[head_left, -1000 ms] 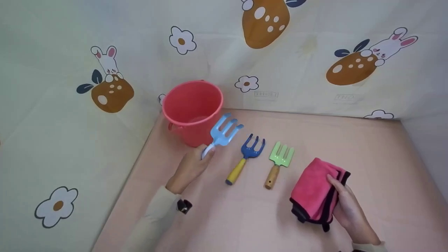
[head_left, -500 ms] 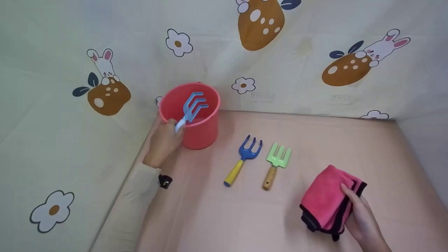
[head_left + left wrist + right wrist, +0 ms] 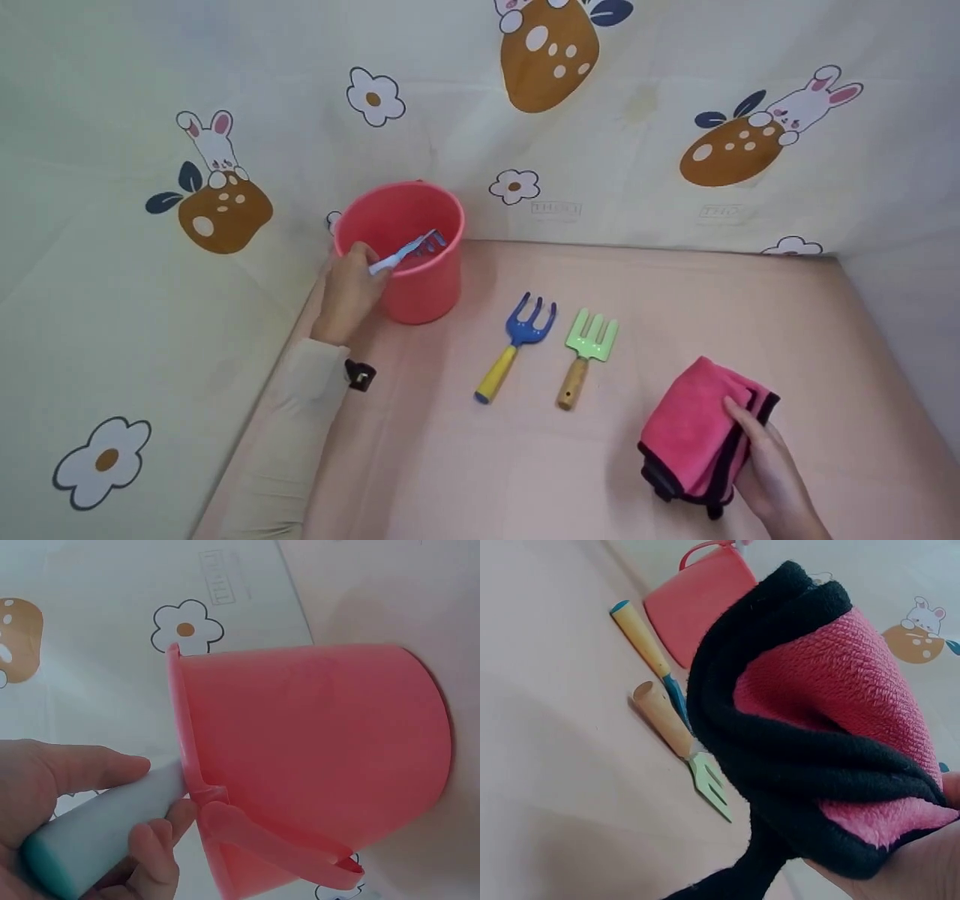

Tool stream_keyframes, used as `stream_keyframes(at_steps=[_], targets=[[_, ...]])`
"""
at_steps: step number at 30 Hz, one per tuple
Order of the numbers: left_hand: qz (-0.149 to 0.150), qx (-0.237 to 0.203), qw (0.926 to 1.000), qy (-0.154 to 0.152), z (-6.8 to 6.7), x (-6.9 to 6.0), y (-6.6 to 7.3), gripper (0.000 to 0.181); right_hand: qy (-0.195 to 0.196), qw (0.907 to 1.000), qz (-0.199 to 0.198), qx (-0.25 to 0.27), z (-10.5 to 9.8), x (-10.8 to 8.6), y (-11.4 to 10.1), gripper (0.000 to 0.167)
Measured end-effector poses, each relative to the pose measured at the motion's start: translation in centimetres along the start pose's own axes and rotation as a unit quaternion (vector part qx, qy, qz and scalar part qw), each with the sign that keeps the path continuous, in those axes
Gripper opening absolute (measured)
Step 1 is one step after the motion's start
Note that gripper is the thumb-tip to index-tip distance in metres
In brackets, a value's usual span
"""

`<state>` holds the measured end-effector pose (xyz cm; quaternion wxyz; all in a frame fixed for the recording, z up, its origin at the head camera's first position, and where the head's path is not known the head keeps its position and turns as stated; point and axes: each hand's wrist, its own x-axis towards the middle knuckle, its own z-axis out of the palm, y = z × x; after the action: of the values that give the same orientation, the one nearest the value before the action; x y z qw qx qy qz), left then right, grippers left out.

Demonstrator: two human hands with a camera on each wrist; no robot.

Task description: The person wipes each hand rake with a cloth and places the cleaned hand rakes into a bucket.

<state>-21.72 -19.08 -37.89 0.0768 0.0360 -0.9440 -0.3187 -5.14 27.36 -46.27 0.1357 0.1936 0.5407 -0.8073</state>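
My left hand (image 3: 351, 294) grips the pale handle of a light blue hand fork (image 3: 405, 251) at the near rim of a red bucket (image 3: 424, 296). The fork's tines point down inside the bucket's mouth. In the left wrist view the pale handle (image 3: 112, 829) lies between thumb and fingers, its head hidden behind the bucket wall (image 3: 315, 735). At the right, my right hand (image 3: 772, 469) holds a folded pink cloth (image 3: 697, 427) with black edging, thumb on top. The right wrist view shows the cloth's folds (image 3: 847, 682) close up.
Side by side on the pinkish tabletop (image 3: 487, 480) lie a blue hand fork (image 3: 529, 330) with a yellow handle and a green hand fork (image 3: 591, 337) with a wooden handle. A patterned sheet (image 3: 442, 135) rises behind and to the left, close to the bucket.
My left hand has carried the light blue fork leftward to the bucket, and its tines have tipped down into the mouth. My right hand shifted slightly right, still holding the cloth.
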Motion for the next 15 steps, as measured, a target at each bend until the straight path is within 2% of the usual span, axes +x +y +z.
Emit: stream_keyframes(at_steps=[9,15], targets=[[0.023,-0.025,0.9982,0.049,0.18,0.18,-0.11,0.024,-0.001,1.0,-0.005,-0.009,0.55,0.22,0.58,0.026],[0.048,-0.027,0.9975,0.044,0.56,0.37,-0.14,0.029,-0.012,0.9993,-0.035,0.003,0.64,-0.02,0.9,0.015]])
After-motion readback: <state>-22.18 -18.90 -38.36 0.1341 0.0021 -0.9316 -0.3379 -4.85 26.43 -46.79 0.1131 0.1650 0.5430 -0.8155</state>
